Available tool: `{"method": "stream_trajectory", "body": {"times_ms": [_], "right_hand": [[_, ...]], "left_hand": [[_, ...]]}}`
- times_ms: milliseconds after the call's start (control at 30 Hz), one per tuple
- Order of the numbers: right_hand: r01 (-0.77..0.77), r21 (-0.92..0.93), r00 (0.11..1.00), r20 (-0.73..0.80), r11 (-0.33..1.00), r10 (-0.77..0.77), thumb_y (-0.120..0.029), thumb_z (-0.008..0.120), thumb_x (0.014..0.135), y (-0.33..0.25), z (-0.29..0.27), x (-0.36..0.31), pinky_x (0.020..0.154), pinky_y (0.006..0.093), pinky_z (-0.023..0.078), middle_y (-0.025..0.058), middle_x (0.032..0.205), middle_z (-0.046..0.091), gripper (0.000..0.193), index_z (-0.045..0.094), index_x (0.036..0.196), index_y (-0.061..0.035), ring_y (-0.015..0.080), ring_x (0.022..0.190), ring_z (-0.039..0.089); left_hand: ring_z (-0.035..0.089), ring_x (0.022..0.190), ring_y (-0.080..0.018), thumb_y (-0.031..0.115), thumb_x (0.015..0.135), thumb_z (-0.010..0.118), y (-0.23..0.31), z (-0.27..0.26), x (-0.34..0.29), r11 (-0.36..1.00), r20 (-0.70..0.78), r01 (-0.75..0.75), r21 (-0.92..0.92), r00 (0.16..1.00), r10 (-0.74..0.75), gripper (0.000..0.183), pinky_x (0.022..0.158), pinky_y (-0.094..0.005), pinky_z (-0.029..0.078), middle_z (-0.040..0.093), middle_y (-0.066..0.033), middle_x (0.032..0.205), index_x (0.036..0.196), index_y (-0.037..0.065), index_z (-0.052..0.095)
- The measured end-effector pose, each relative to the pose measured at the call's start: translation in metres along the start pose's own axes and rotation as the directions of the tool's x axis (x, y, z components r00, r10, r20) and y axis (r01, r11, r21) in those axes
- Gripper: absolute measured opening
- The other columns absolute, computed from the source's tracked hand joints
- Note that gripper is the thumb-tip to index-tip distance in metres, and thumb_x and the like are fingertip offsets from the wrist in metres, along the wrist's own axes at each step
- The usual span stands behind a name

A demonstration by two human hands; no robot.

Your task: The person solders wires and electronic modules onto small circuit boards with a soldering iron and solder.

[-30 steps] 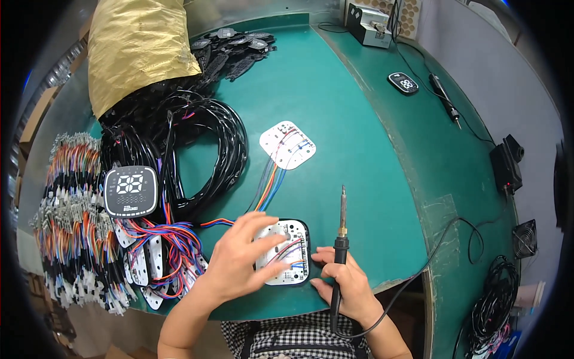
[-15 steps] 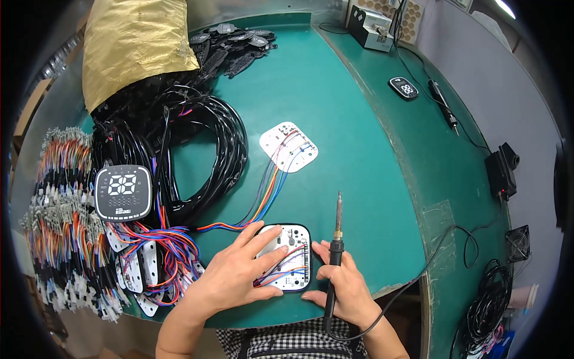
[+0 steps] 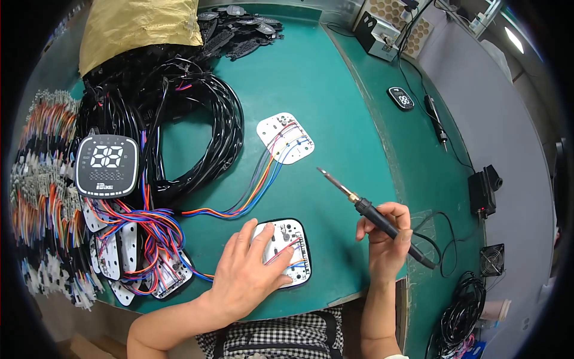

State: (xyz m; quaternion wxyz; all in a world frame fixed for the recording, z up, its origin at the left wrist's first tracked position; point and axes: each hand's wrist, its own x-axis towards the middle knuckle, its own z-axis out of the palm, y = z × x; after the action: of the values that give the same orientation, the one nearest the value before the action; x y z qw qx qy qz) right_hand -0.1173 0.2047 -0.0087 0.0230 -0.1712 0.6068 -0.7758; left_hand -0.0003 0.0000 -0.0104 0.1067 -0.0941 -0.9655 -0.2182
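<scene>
My left hand (image 3: 244, 272) lies over a white circuit board (image 3: 297, 276) set in a black-rimmed housing near the bench's front edge. Its fingers are stretched out, with the fingertips on the board and its red and blue wires; the palm hides the board's left side. To the right, my right hand (image 3: 387, 248) grips a soldering iron (image 3: 373, 214) by its black handle, clear of the board. The metal tip points up and to the left. A second white board (image 3: 276, 128), with coloured wires attached, rests farther back on the green bench.
At left are wire bundles with connectors (image 3: 45, 203), a display panel (image 3: 107, 166), wired boards (image 3: 128, 245) and a coiled black cable (image 3: 230, 131). A gold bag (image 3: 143, 24) sits behind. On the right are another iron (image 3: 435, 116), a black power box (image 3: 481, 191) and a fan (image 3: 492, 260).
My right hand has moved away from the board to the right and up, tilting the iron's tip leftward. My left hand stays on the board, its fingers slightly shifted.
</scene>
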Motion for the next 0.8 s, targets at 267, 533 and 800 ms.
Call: {"method": "stream_trajectory", "body": {"times_ms": [267, 533, 800], "right_hand": [[-0.005, -0.16, 0.999, -0.043, 0.987, -0.002, -0.014, 0.067, 0.074, 0.003, -0.008, 0.005, 0.054, 0.0205, 0.037, 0.0005, 0.071, 0.05, 0.022, 0.05, 0.084, -0.0039, 0.0067, 0.061, 0.045], [-0.05, -0.261, 0.998, -0.051, 0.964, 0.038, -0.024, 0.067, 0.073, 0.006, 0.001, 0.004, 0.047, 0.0217, 0.028, -0.0027, 0.061, 0.038, 0.029, 0.044, 0.076, -0.0055, 0.0062, 0.051, 0.033], [-0.018, -0.261, 1.0, -0.019, 0.965, 0.013, -0.023, 0.066, 0.074, 0.008, 0.0, 0.003, 0.048, 0.022, 0.029, -0.0019, 0.062, 0.039, 0.029, 0.044, 0.077, -0.0052, 0.0062, 0.051, 0.033]], "left_hand": [[0.045, 0.113, -0.043, 0.031, 0.06, 0.079, 0.001, -0.001, 0.001, 1.0, -0.004, 0.004, 0.011, 1.0, -0.004, 0.051, 0.085, -0.0459, 0.048, 0.05, -0.0199, 0.119, 0.104, 0.013, 0.062], [0.046, 0.112, -0.0426, 0.03, 0.059, 0.079, -0.001, 0.0, 0.002, 1.0, -0.023, -0.002, 0.006, 1.0, 0.003, 0.051, 0.084, -0.0446, 0.05, 0.051, -0.0211, 0.118, 0.103, 0.011, 0.063], [0.046, 0.113, -0.0422, 0.031, 0.059, 0.078, -0.001, 0.0, 0.001, 1.0, -0.017, 0.007, 0.003, 1.0, -0.007, 0.049, 0.084, -0.0447, 0.05, 0.051, -0.0207, 0.118, 0.102, 0.012, 0.064]]}}
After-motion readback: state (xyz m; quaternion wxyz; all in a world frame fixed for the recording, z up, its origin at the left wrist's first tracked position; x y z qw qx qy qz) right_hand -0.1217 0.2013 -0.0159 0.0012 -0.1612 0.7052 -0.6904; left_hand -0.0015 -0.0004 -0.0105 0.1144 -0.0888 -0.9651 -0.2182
